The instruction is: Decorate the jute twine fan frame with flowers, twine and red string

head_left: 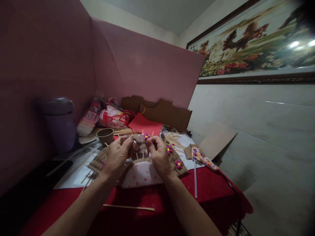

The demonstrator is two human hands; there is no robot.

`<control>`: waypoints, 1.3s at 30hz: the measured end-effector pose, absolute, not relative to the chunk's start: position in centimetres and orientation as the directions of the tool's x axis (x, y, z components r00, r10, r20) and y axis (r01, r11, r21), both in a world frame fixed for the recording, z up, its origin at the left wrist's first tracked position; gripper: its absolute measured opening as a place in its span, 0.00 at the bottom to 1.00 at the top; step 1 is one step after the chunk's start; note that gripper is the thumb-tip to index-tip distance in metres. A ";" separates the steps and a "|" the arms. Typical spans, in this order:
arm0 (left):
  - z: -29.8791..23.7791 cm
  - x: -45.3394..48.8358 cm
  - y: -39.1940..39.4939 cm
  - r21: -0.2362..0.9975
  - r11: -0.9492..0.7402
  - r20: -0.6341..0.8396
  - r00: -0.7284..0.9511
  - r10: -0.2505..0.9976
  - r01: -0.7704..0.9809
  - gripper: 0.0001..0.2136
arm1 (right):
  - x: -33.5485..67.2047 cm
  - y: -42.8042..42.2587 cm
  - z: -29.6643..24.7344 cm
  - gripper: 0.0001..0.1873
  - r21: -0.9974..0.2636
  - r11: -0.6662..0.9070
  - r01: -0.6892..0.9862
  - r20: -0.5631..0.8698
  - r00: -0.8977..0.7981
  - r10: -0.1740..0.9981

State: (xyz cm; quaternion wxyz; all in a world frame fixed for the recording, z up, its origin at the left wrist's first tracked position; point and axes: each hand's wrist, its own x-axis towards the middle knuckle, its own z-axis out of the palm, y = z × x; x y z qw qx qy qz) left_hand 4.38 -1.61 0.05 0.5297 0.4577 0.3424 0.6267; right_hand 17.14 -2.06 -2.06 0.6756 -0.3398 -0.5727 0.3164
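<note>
A small clear plastic bag (140, 140) with something brownish behind or inside it is stretched between my two hands. My left hand (118, 154) pinches its left side, and my right hand (158, 154) has fingers closed on the right side. Below them lies a twine-wrapped arched piece (176, 157) with thin wooden sticks poking out and magenta flowers (178, 164) with yellow centres on it. White cloth with pink dots (140, 174) fills the inside of the arch. The bag's contents are too small to make out.
At right a flower-patterned glue gun (204, 159), its glue stick (195, 180) and its cord rest near the edge. A brown cup (104, 136), purple bin (61, 124), red paper (145, 124) and cardboard (167, 113) stand behind. One stick (129, 207) lies on the red cloth.
</note>
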 end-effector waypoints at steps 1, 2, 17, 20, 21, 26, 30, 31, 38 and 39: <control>0.1 4.4 -1.6 0.915 -0.199 0.205 -0.022 0.979 -0.350 0.16 | 17.2 -2.0 -2.1 0.13 -0.821 0.562 -0.099 0.542 0.172 0.822; 0.1 4.4 -1.6 0.914 -0.198 0.201 -0.028 0.979 -0.354 0.16 | 17.3 -1.8 -2.1 0.13 -0.811 0.560 -0.171 0.524 0.214 0.825; 0.1 4.5 -1.5 0.888 -0.214 0.206 -0.063 0.977 -0.408 0.15 | 17.3 -1.8 -2.1 0.19 -0.871 0.449 -0.199 0.431 0.130 0.893; 0.3 4.5 -1.7 0.881 -0.225 0.218 -0.065 0.974 -0.417 0.16 | 17.3 -1.8 -2.2 0.19 -0.864 0.503 0.026 0.503 0.077 0.861; 0.3 4.5 -1.7 0.879 -0.235 0.226 -0.071 0.972 -0.414 0.16 | 17.3 -1.8 -2.3 0.18 -0.855 0.516 0.058 0.519 0.061 0.853; -0.1 4.3 -1.2 0.892 -0.232 0.209 -0.102 0.973 -0.388 0.16 | 17.7 -1.4 -2.2 0.16 -0.821 0.542 -0.181 0.497 0.244 0.833; -0.2 4.2 -1.0 0.906 -0.199 0.167 -0.116 0.979 -0.374 0.16 | 17.8 -1.4 -1.9 0.12 -0.779 0.499 -0.380 0.423 0.270 0.865; -0.2 4.3 -1.0 0.902 -0.201 0.173 -0.107 0.979 -0.381 0.17 | 17.7 -1.5 -1.8 0.11 -0.789 0.480 -0.383 0.421 0.231 0.877; 0.0 4.4 -1.3 0.888 -0.217 0.195 -0.096 0.976 -0.406 0.16 | 17.1 -1.8 -1.8 0.11 -0.823 0.339 -0.456 0.356 0.052 0.933; -0.1 4.4 -1.3 0.887 -0.217 0.193 -0.098 0.976 -0.407 0.16 | 17.1 -1.7 -1.9 0.13 -0.827 0.338 -0.449 0.352 0.055 0.934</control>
